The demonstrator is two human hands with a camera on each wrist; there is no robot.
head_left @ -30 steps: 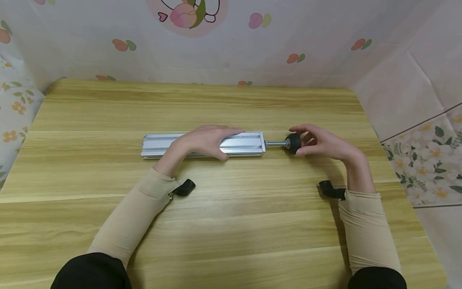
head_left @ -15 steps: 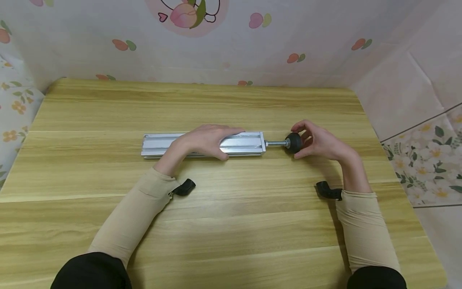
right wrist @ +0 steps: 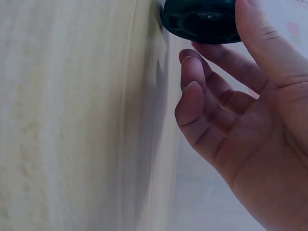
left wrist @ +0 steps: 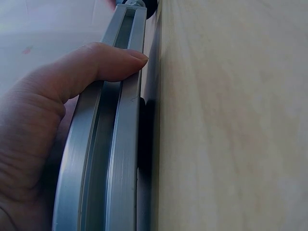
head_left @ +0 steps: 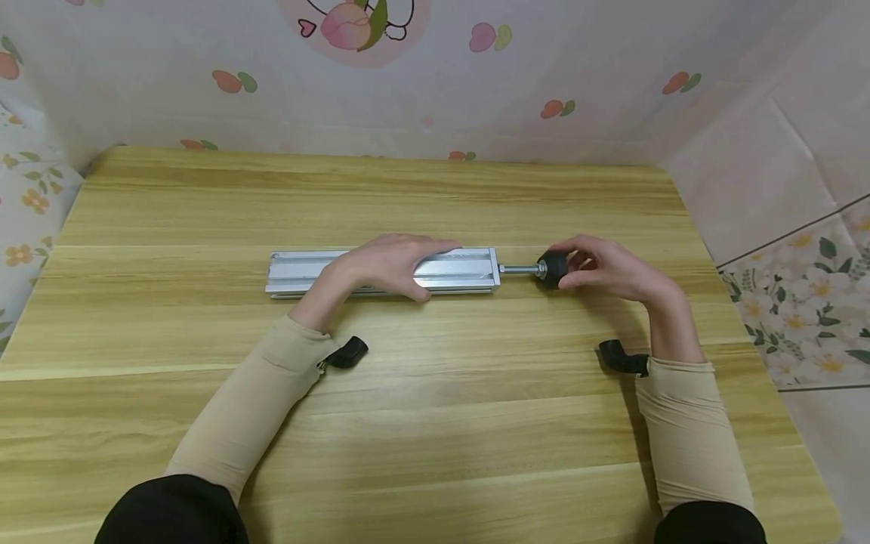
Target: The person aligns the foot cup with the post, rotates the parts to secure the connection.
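Note:
A silver aluminium profile (head_left: 306, 270) lies lengthwise on the wooden table (head_left: 435, 423). My left hand (head_left: 389, 264) grips it across the top, and in the left wrist view the thumb presses its slotted side (left wrist: 96, 159). From the profile's right end sticks a threaded rod (head_left: 520, 270) with a nut near the end plate. The rod ends in a black round levelling foot (head_left: 552, 270), which my right hand (head_left: 615, 268) pinches between thumb and fingers. In the right wrist view the foot's hollow underside (right wrist: 202, 24) shows, while the other fingers curl loosely below it.
A patterned cloth (head_left: 421, 98) hangs behind the table's back edge. At the right is a flowered wall covering (head_left: 816, 295). Black devices are strapped at the left cuff (head_left: 348, 353) and the right cuff (head_left: 620, 357).
My right hand shifts its fingers round the levelling foot, moving slightly back and forth. The left hand and the profile stay where they were.

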